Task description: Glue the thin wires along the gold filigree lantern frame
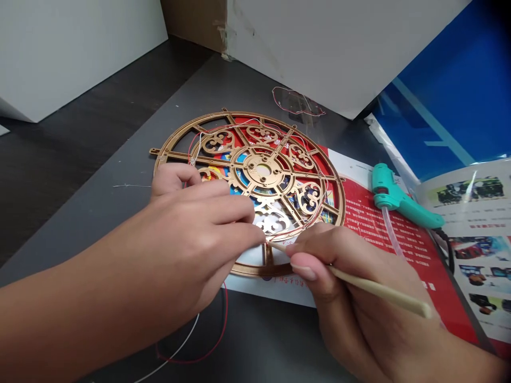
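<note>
Right hand (359, 298), fingers (315, 247) clenched around a wooden stick (379, 285), left hand (179, 239), fingers (227, 207) over a gold openwork wheel (279, 120), grip unclear

We note teal hot glue gun (389, 191) at edge of red printed leaflet (383, 234), photo booklet (467, 223) right, blue panel (439, 90) behind, clear plastic cutout (297, 101) on grey tabletop (167, 133).

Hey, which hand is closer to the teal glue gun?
Right. The right hand, holding a wooden stick, is below and left of the teal glue gun. The left hand is farther left, over the gold wheel-shaped frame.
</note>
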Tool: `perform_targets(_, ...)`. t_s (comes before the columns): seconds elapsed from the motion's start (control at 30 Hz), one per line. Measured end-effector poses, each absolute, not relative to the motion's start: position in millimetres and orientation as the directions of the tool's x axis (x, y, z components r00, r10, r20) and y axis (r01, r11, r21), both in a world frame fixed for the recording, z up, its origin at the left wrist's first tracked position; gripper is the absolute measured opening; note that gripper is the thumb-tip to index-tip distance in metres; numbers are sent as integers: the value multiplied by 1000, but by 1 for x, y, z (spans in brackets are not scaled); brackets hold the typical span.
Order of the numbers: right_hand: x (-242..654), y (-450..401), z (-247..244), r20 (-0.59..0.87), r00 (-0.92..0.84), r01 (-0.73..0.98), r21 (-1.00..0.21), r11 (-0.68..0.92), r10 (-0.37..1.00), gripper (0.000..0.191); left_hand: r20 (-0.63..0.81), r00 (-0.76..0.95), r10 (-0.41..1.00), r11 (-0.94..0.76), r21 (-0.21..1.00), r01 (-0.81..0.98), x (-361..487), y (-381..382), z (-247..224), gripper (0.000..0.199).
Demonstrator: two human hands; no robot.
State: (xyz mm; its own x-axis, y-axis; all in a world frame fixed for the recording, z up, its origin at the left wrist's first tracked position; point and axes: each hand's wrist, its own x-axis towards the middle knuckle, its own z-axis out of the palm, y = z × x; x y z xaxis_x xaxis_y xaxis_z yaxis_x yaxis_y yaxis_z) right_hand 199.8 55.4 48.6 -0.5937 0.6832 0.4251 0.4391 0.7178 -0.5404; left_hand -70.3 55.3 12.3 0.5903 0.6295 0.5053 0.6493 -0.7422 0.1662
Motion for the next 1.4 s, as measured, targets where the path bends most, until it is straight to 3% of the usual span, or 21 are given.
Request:
perform_targets(0.17, 198, 57, 50, 357, -643, 454, -535, 712, 678, 50, 506, 584, 634, -737, 167, 655, -72, 56, 15, 43)
perform_targets(0.53, 195, 56, 46, 415, -647, 452, -468, 760, 640, 57, 477, 608, 635, -749, 190, 634, -71, 59, 17, 43)
perform_targets(0.77, 203, 58, 46, 422, -569, 373, -632, 679, 706, 35, 477, 603, 640, -747, 201, 634, -74, 56, 15, 39)
perform_targets(0.83, 204, 56, 44, 469, -513, 373, -633, 679, 719, 28, 476, 600, 642, -743, 194, 641, -74, 56, 14, 39)
perform_targets(1.0, 204, 54, 41, 523, -464, 476, -534, 699, 715, 36, 491, 587, 644, -737, 194, 647, -73, 55, 17, 43)
perform_targets(1.2, 204, 65, 42, 486, -491, 339, -657, 673, 723, 23, 510, 590, 626, -752, 193, 631, -71, 54, 12, 39)
perform_targets(1.4, 207, 69, 43, 484, -472, 335, -675, 658, 737, 18, 547, 500, 671, -711, 283, 644, -66, 49, 1, 40)
